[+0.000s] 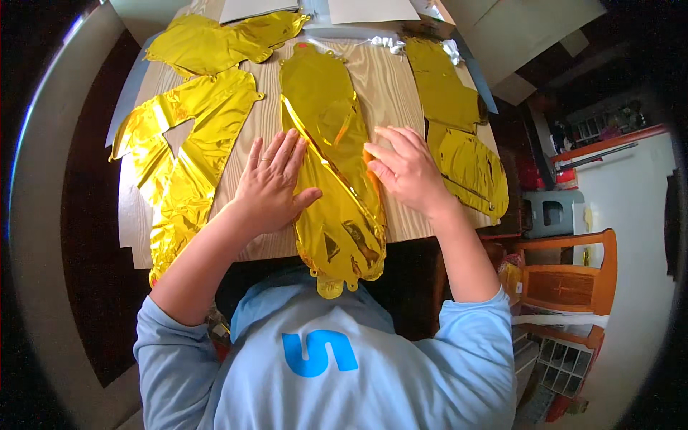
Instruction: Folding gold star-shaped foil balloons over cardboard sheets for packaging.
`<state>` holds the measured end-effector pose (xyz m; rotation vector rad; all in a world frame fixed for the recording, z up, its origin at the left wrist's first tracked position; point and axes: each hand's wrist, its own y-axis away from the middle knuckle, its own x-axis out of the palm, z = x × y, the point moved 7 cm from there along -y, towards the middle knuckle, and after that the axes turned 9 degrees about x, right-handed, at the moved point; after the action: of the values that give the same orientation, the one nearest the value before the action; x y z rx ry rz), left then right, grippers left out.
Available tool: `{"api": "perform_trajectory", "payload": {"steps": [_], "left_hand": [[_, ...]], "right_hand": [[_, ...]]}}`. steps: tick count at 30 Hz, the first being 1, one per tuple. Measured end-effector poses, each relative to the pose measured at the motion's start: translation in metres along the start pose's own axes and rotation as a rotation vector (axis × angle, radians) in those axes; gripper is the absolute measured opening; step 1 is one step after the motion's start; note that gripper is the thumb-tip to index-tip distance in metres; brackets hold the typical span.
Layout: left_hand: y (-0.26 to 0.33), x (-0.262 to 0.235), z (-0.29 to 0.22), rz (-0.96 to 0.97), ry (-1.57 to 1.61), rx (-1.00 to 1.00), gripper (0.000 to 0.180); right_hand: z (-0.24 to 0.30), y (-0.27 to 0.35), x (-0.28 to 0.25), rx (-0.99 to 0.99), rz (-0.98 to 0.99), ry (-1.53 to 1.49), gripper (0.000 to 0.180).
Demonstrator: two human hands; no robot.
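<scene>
A flat gold foil balloon (333, 165) lies lengthwise in front of me, with creases running diagonally across it. Its near end, with small tabs, hangs past the table's front edge. My left hand (274, 180) rests flat along the balloon's left edge, its fingers stretched out and its thumb on the foil. At the right edge is my right hand (410, 166), fingers bent and thumb apart from them, touching the foil's border. Whether it pinches any foil is hard to see; it appears open.
More flat gold foil balloons lie on the wood-grain table (261, 118): one at the left (183, 158), one at the far left (222, 43), and gold foil pieces (459, 122) at the right. White crumpled bits (388, 44) sit at the back. A wooden chair (562, 283) stands to the right.
</scene>
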<state>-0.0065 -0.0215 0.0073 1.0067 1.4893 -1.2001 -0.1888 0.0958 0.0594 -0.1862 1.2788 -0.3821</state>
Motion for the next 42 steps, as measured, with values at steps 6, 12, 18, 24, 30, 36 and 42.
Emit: {"api": "perform_trajectory", "payload": {"steps": [6,12,18,24,30,36,42], "left_hand": [[0.0,-0.002,0.0,0.015,-0.01,-0.008,0.087],[-0.003,-0.008,-0.002,0.014,0.008,0.001,0.086],[-0.035,-0.07,-0.018,-0.149,0.125,0.004,0.06],[-0.083,-0.025,-0.064,-0.087,0.109,0.369,0.035],[-0.111,-0.004,-0.035,-0.071,-0.007,0.39,0.039],[-0.138,0.006,0.003,-0.083,0.022,0.289,0.037],[-0.151,0.0,0.019,-0.037,0.134,0.198,0.04]], "right_hand": [[0.009,0.009,0.001,-0.046,0.034,0.006,0.026],[-0.004,0.011,-0.001,0.003,0.041,0.024,0.026],[-0.001,0.011,-0.002,-0.037,0.015,0.067,0.024],[-0.001,0.01,0.0,-0.048,0.021,0.127,0.022],[-0.004,0.014,0.001,-0.031,0.007,0.063,0.022],[-0.001,0.014,0.0,-0.017,0.033,0.057,0.027],[0.0,0.014,-0.001,-0.015,0.029,0.053,0.027]]}}
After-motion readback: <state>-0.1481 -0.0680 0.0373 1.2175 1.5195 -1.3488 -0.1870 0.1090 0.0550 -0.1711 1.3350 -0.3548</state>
